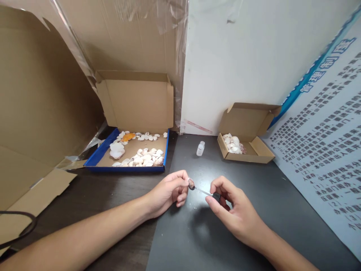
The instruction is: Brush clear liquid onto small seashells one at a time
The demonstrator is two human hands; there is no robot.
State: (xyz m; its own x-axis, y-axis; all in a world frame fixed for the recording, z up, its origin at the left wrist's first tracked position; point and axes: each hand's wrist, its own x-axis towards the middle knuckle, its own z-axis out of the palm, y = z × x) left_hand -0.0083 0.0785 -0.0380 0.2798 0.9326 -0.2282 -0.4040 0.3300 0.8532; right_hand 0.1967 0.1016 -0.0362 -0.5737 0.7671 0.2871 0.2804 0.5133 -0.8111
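My left hand (pixel 170 190) pinches a small brownish seashell (pixel 191 184) between thumb and fingertips, just above the dark table. My right hand (pixel 229 207) grips the black cap of a thin brush (pixel 207 193), whose tip touches the shell. A small open glass bottle (pixel 200 148) stands upright on the table beyond both hands. To the far left lies a blue-edged cardboard box (pixel 126 168) holding several white shells and an orange one. A smaller cardboard box (pixel 248 157) at the right holds several pale shells.
Cardboard sheets and clear plastic film lean along the left and back. A white wall panel stands behind the bottle. A printed poster (pixel 324 150) with blue heading slants along the right. A black cable (pixel 25 226) loops at the lower left. The dark mat (pixel 197 241) spreads under my hands.
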